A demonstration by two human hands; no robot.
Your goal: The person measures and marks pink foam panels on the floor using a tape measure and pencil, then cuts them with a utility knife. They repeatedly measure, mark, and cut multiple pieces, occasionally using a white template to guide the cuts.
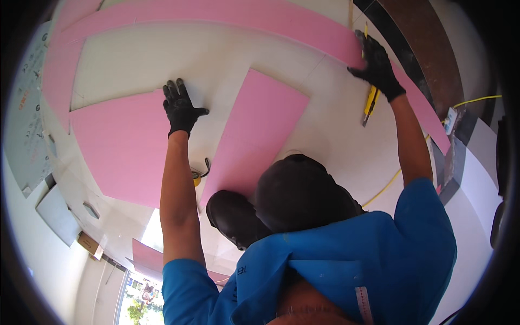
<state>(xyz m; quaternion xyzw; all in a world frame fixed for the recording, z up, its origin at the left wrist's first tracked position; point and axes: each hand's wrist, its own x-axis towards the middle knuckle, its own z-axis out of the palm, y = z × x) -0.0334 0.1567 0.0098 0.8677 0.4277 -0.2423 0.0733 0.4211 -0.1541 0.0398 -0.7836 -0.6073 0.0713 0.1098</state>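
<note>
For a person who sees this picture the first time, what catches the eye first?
A long pink strip runs across the top, and a broad pink panel lies at left, by the gloved left hand. At upper right, a yellow tool shows beside the gloved right hand.

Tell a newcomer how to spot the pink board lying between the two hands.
On the pale floor, look between the black-gloved left hand and black-gloved right hand. Just ahead of the dark-clad legs slants the pink rectangular board. Unlike the wide pink panel to its left and the long pink strip beyond, no hand overlaps it.
</note>
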